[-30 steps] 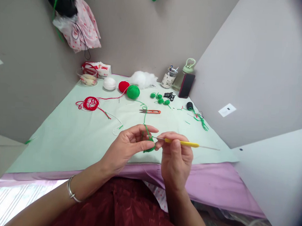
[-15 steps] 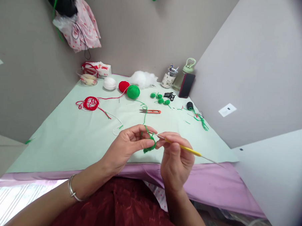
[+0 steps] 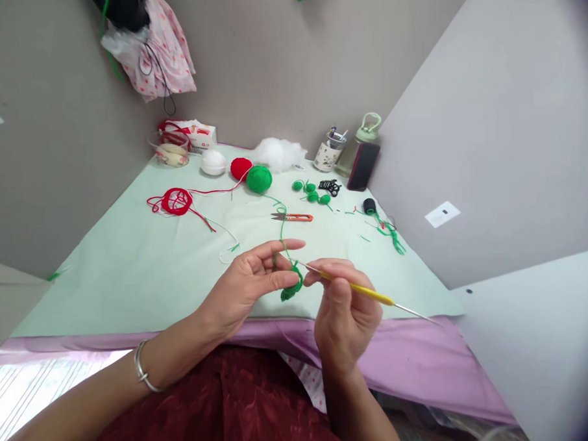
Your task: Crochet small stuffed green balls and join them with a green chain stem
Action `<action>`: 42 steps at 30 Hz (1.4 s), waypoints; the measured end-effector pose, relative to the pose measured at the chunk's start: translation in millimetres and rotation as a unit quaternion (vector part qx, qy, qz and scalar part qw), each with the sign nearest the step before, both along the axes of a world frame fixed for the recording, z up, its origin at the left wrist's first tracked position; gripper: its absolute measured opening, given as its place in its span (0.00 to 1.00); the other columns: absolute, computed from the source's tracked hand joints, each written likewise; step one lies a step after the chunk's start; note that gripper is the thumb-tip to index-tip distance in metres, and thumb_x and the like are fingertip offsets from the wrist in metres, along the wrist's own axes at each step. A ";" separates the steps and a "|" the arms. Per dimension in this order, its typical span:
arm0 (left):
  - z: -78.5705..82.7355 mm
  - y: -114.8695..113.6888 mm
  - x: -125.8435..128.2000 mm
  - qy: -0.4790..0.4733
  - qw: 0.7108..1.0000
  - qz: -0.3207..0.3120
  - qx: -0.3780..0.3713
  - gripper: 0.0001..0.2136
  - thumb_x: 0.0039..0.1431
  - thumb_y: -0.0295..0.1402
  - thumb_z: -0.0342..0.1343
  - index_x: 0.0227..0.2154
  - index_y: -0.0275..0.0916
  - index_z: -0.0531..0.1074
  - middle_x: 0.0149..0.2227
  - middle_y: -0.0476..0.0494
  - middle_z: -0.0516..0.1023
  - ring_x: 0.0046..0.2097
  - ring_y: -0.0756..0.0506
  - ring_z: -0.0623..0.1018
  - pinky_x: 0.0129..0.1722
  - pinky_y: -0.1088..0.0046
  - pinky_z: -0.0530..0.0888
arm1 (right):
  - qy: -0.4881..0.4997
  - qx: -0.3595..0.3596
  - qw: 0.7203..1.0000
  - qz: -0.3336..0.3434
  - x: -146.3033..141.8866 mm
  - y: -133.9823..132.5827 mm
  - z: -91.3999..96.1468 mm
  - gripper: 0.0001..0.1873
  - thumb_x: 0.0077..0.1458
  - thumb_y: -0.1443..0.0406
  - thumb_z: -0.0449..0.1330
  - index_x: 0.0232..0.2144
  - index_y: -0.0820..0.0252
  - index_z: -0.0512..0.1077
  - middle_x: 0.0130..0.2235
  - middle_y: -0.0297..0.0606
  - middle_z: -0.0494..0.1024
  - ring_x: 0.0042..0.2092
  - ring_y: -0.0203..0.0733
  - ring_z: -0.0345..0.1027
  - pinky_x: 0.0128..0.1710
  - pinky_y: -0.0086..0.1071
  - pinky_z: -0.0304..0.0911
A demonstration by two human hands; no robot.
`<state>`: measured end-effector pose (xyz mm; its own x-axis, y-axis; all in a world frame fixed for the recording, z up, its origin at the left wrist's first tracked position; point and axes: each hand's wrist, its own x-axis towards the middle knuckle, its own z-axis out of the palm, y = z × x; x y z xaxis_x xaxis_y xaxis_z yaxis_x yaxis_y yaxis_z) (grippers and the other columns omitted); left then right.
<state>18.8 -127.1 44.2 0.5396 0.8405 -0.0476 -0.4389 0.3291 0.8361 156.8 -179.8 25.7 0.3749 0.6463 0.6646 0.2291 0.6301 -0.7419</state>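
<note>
Between thumb and fingers, my left hand pinches a small green crochet piece. Its index finger is stretched out, with green yarn running over it toward the green yarn ball. My right hand grips a crochet hook with a yellow handle, held like a pen. The hook's thin metal tip is at the top edge of the green piece; whether it sits inside a loop is too small to tell. Just beyond my hands lie orange-handled thread snips.
A red yarn ball, white yarn ball and white stuffing sit at the back. Loose red yarn lies left. Small green crocheted balls lie right of centre. A phone leans against a bottle.
My left index finger has lifted and straightened, apart from the piece. The green piece has tilted slightly downward. The hook and my right hand have shifted a little to the right.
</note>
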 end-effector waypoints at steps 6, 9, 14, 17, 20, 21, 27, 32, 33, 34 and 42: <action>-0.5 -0.1 -2.4 0.030 0.999 0.011 0.021 0.36 0.51 0.30 0.73 0.64 0.45 0.71 0.32 0.52 0.76 0.37 0.49 0.75 0.41 0.72 0.71 | -0.097 -0.003 0.995 -0.019 3.2 -4.0 -0.5 0.12 0.67 0.69 0.57 0.45 0.50 0.79 0.37 0.36 0.80 0.38 0.40 0.76 0.37 0.38 0.74; -1.0 -1.8 -1.8 0.027 0.999 0.026 0.025 0.34 0.51 0.29 0.73 0.62 0.45 0.73 0.32 0.52 0.76 0.36 0.51 0.74 0.40 0.74 0.70 | -0.276 0.048 0.954 -0.109 4.2 -4.1 -11.1 0.20 0.63 0.72 0.62 0.52 0.44 0.78 0.45 0.39 0.81 0.45 0.44 0.78 0.40 0.39 0.77; -0.8 -5.5 2.0 -0.028 0.998 -0.002 -0.050 0.28 0.53 0.30 0.72 0.58 0.45 0.76 0.36 0.50 0.79 0.38 0.51 0.75 0.44 0.74 0.70 | -0.225 0.096 0.959 -0.141 -3.3 3.5 -22.1 0.25 0.61 0.74 0.63 0.54 0.41 0.78 0.46 0.39 0.81 0.44 0.43 0.78 0.38 0.39 0.78; -0.3 -6.0 3.2 -0.048 0.996 -0.012 -0.078 0.25 0.54 0.30 0.72 0.56 0.46 0.78 0.36 0.50 0.78 0.38 0.52 0.73 0.44 0.75 0.69 | -0.118 0.075 0.987 -0.082 -5.9 5.5 -15.1 0.20 0.62 0.73 0.63 0.48 0.42 0.81 0.45 0.37 0.81 0.43 0.41 0.78 0.37 0.37 0.77; -0.4 -5.0 2.7 -0.049 0.996 -0.022 -0.074 0.23 0.54 0.31 0.72 0.54 0.47 0.80 0.33 0.51 0.76 0.36 0.53 0.72 0.42 0.76 0.68 | -0.085 0.046 0.995 -0.040 -2.8 4.1 -8.3 0.16 0.64 0.72 0.61 0.45 0.45 0.82 0.43 0.37 0.81 0.44 0.42 0.78 0.39 0.37 0.77; -0.3 -4.3 2.2 -0.045 0.996 -0.024 -0.071 0.23 0.54 0.31 0.71 0.54 0.47 0.80 0.33 0.51 0.76 0.36 0.53 0.71 0.42 0.75 0.68 | -0.085 0.041 0.995 -0.030 -1.0 3.6 -7.5 0.16 0.64 0.71 0.61 0.45 0.46 0.82 0.43 0.37 0.81 0.44 0.42 0.77 0.40 0.37 0.76; 2.7 3.6 -3.9 -0.008 0.998 -0.019 -0.062 0.22 0.53 0.31 0.71 0.52 0.44 0.82 0.33 0.50 0.74 0.36 0.52 0.70 0.41 0.75 0.68 | -0.014 0.027 0.999 0.026 8.0 2.6 -9.8 0.12 0.67 0.68 0.59 0.45 0.50 0.82 0.37 0.37 0.82 0.35 0.40 0.76 0.34 0.36 0.73; 3.0 6.5 -8.0 0.011 0.999 -0.029 -0.041 0.19 0.53 0.31 0.70 0.49 0.43 0.83 0.34 0.49 0.72 0.36 0.52 0.69 0.39 0.76 0.67 | 0.095 -0.029 0.993 0.068 15.8 2.5 -1.5 0.09 0.66 0.65 0.61 0.39 0.54 0.82 0.35 0.35 0.81 0.31 0.36 0.75 0.31 0.33 0.71; 2.3 6.2 -8.2 0.011 0.999 -0.031 -0.037 0.18 0.53 0.32 0.70 0.49 0.44 0.83 0.34 0.49 0.72 0.36 0.52 0.69 0.39 0.75 0.67 | 0.115 -0.040 0.990 0.076 17.2 2.8 0.8 0.08 0.66 0.65 0.61 0.37 0.54 0.82 0.34 0.35 0.80 0.30 0.35 0.74 0.29 0.32 0.71; 1.2 5.8 -8.0 0.012 0.999 -0.031 -0.032 0.18 0.53 0.32 0.70 0.48 0.44 0.84 0.34 0.49 0.72 0.36 0.51 0.69 0.39 0.75 0.67 | 0.130 -0.050 0.987 0.085 17.9 3.1 2.7 0.08 0.65 0.64 0.61 0.37 0.55 0.81 0.33 0.35 0.80 0.29 0.35 0.74 0.28 0.31 0.71; -6.8 -3.8 2.2 0.056 0.995 0.053 0.068 0.25 0.56 0.33 0.70 0.57 0.50 0.78 0.33 0.52 0.76 0.38 0.50 0.72 0.45 0.73 0.67 | -0.221 0.039 0.969 -0.103 2.4 -1.1 -15.3 0.17 0.63 0.72 0.61 0.48 0.48 0.81 0.42 0.39 0.79 0.42 0.42 0.76 0.40 0.38 0.75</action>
<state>21.0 -130.9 37.4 0.4456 0.8951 0.0166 -0.3671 0.1658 0.9153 159.2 -180.9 10.4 0.1586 0.5296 0.8333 0.6411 0.5866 -0.4948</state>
